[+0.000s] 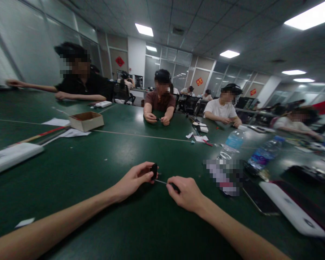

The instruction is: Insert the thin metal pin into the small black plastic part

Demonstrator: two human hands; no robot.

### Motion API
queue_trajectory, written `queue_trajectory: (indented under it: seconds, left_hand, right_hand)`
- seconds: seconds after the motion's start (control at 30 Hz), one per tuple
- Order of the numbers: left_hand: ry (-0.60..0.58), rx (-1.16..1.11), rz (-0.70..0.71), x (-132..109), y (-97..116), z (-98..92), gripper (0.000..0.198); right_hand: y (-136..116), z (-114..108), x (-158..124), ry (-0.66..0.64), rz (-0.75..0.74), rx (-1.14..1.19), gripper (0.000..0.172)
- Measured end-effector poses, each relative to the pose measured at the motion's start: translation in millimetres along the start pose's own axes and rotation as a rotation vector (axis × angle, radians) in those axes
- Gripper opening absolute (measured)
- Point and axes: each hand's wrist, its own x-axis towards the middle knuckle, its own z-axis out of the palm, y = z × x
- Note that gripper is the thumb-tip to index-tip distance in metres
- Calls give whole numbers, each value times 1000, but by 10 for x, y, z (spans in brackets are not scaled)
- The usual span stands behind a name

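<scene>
Above the green table [119,155], my left hand [137,178] pinches a small black piece [154,171], upright between thumb and fingers; its kind is too small to make out. My right hand [188,193] is closed around the dark handle of a screwdriver [161,181]. Its thin metal shaft points left, and the tip reaches the lower edge of the black piece or lies just beside it; I cannot tell whether they touch. Most of the screwdriver's handle is hidden in my right palm.
To the right stand two water bottles [234,142] [267,153], with a dark phone [260,196] and a white power bank [292,207] nearer. An open cardboard box [86,121] and a long white case [14,157] lie left. Several people sit around the table.
</scene>
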Motion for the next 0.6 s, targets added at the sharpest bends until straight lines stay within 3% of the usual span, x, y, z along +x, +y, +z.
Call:
queue_trajectory:
  seconds: [0.6]
  left_hand:
    - [21,-59,-4,3,-17,-10,32]
  right_hand:
    - [-5,-5,5,17,11,24,20]
